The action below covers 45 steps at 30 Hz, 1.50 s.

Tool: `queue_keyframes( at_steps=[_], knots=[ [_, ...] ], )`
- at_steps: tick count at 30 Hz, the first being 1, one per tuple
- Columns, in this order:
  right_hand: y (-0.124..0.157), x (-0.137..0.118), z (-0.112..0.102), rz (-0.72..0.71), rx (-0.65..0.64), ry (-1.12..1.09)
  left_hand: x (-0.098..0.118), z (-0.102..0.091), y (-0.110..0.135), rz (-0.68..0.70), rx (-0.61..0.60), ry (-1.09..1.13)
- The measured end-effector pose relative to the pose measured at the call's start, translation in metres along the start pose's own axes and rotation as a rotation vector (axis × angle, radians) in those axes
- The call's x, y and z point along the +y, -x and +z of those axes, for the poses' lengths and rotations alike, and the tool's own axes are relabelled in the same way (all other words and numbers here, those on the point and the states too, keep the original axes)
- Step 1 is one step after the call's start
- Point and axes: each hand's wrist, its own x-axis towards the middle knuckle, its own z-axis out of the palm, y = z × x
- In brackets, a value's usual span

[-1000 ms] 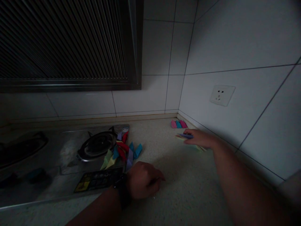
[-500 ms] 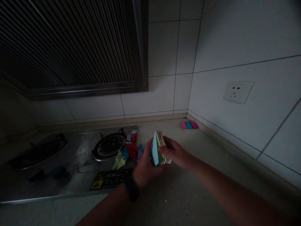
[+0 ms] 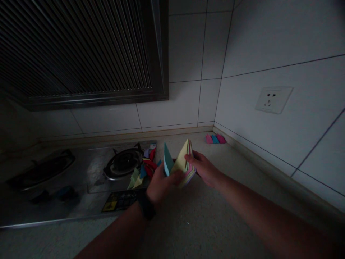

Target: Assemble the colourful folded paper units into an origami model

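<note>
Item: stack of coloured paper squares (image 3: 185,163), held at frame centre, above the counter (image 3: 215,216) and clear of it. The stack stands on edge, fanned open at the top; yellow, pink and lilac leaves show.

Separated leaf: blue sheet (image 3: 168,162), peeled off the near face of the stack and tilted left, its lower corner meeting the stack at the fingers.

Left hand (image 3: 161,185): closed on the lower edge of the blue sheet and the stack's near face, thumb on top. Dark wristband at the wrist.

Right hand (image 3: 205,169): grasping the far side of the stack, fingers curled round its back, thumb on the upper edge.

Handling note, as a judgement: to free one leaf cleanly, the right hand should pinch the remaining leaves firmly while the left slides only the blue sheet away; a loose grip would likely let a second leaf follow or the stack spill.

Surroundings: folded paper pieces (image 3: 144,169), red, blue, green and lilac, heaped left of centre on the edge of the gas hob (image 3: 81,187) beside the burner (image 3: 124,162). Three folded pieces, pink and blue (image 3: 215,139), in the counter's back corner. Wall socket (image 3: 273,99) at right; range hood (image 3: 81,54) at upper left. Light is dim.
</note>
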Motion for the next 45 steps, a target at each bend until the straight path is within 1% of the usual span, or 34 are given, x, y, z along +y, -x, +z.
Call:
queue_keyframes(
  at_steps=[4, 7, 10, 13, 17, 19, 22, 23, 25, 28, 30, 32, 34, 36, 38, 41, 43, 45],
  knots=[
    [-0.002, 0.002, -0.003, -0.017, 0.023, -0.023, -0.001, -0.001, -0.001, 0.005, 0.101, 0.073],
    [-0.001, 0.001, -0.005, -0.009, 0.011, -0.014, -0.001, -0.001, -0.003, 0.023, 0.133, 0.096],
    [0.001, -0.001, -0.005, 0.014, -0.041, 0.021, 0.001, 0.000, -0.004, 0.059, 0.115, 0.092],
    [0.004, -0.002, -0.003, 0.036, -0.120, 0.062, 0.002, 0.001, -0.004, 0.064, 0.120, 0.086],
    [0.007, -0.005, 0.000, 0.020, -0.217, 0.076, 0.003, 0.000, -0.004, 0.056, 0.130, 0.038],
    [0.007, -0.004, 0.001, 0.013, -0.222, 0.079, 0.002, 0.000, -0.004, 0.052, 0.119, 0.031],
    [0.006, -0.001, 0.000, 0.024, -0.162, 0.092, 0.000, -0.001, -0.004, 0.073, 0.106, 0.020],
    [0.005, 0.000, -0.001, 0.030, -0.141, 0.092, 0.000, -0.001, -0.004, 0.076, 0.119, 0.024],
    [0.004, 0.001, -0.003, 0.041, -0.102, 0.084, 0.004, 0.001, -0.003, 0.058, 0.180, 0.043],
    [0.003, -0.003, -0.008, 0.048, -0.069, 0.073, 0.017, 0.005, -0.001, 0.056, 0.290, 0.119],
    [0.005, -0.008, -0.012, 0.063, -0.096, 0.086, 0.025, 0.007, 0.001, 0.069, 0.350, 0.179],
    [0.008, -0.014, -0.014, 0.098, -0.184, 0.105, 0.026, 0.006, 0.001, 0.046, 0.382, 0.209],
    [0.011, -0.019, -0.014, 0.131, -0.300, 0.126, 0.020, 0.004, 0.000, 0.045, 0.338, 0.207],
    [0.013, -0.020, -0.012, 0.130, -0.366, 0.155, 0.011, 0.002, 0.000, 0.037, 0.243, 0.187],
    [0.013, -0.018, -0.008, 0.105, -0.350, 0.187, 0.003, 0.002, -0.001, -0.016, 0.177, 0.189],
    [0.011, -0.014, -0.005, 0.101, -0.256, 0.230, 0.001, 0.004, 0.000, -0.104, 0.173, 0.255],
    [0.009, -0.012, -0.003, 0.132, -0.223, 0.238, 0.004, 0.005, 0.001, -0.099, 0.169, 0.297],
    [0.008, -0.011, -0.003, 0.167, -0.210, 0.217, 0.007, 0.006, 0.002, -0.078, 0.128, 0.308]
  ],
)
